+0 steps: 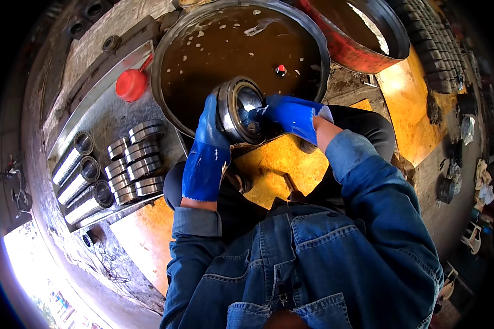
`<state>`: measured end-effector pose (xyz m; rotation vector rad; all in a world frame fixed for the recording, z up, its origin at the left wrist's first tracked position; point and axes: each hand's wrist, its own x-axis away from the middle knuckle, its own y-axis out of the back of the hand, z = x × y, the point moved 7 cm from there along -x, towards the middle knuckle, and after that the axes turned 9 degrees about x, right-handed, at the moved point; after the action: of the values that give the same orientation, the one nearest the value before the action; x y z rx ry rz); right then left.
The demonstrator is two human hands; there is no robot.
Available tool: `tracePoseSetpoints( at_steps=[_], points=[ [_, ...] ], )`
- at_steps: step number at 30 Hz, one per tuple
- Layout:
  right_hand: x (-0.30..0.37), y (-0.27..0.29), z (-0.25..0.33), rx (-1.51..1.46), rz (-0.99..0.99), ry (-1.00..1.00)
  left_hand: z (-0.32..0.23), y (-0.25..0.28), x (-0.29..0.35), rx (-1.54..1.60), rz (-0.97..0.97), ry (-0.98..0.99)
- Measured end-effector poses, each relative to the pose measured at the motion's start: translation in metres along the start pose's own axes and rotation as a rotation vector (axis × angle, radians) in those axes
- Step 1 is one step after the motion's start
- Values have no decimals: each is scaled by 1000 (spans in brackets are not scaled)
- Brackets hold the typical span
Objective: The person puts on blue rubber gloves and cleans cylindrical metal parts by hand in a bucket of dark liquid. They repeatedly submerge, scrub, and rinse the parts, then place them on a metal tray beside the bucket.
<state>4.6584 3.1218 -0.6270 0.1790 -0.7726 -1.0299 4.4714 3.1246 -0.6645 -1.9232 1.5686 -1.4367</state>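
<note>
Our hands, both in blue gloves, are closed around one bearing (234, 114). The left hand (209, 119) grips its outer side at nine o'clock, fingers mostly hidden behind it; the right hand (292, 113) is at three o'clock, its fingertips at the bore, though we cannot tell how far in they reach. We hold the bearing tilted, its open face toward the right hand, over the near rim of the tub (157, 71). Brown liquid fills the tub at twelve o'clock, with a small red thing (280, 69) in it. From the bearing, a red drum (346, 52) stands at two o'clock, a red scoop (132, 85) lies between nine and ten, and rings (142, 151) sit stacked on a metal tray (101, 111) at eight.
</note>
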Motion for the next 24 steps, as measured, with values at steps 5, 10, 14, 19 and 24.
tracePoseSetpoints(
  at_steps=[5, 10, 14, 19, 24],
  points=[
    [-12, 14, -36, -58, -64, -46, -3, -9, 1, -85, 116, -40],
    [-47, 5, -83, 139, -548, 97, 8, -12, 0, 49, 66, 73],
    [-53, 4, -81, 321, -706, 107, 2, -2, 3, 70, 31, 31],
    [-45, 0, -70, 326, -725, 155, 0, 15, -1, 80, -52, 52],
    [-38, -1, -62, 292, -735, 154, 3, 23, 4, 75, -170, 116]
  ],
)
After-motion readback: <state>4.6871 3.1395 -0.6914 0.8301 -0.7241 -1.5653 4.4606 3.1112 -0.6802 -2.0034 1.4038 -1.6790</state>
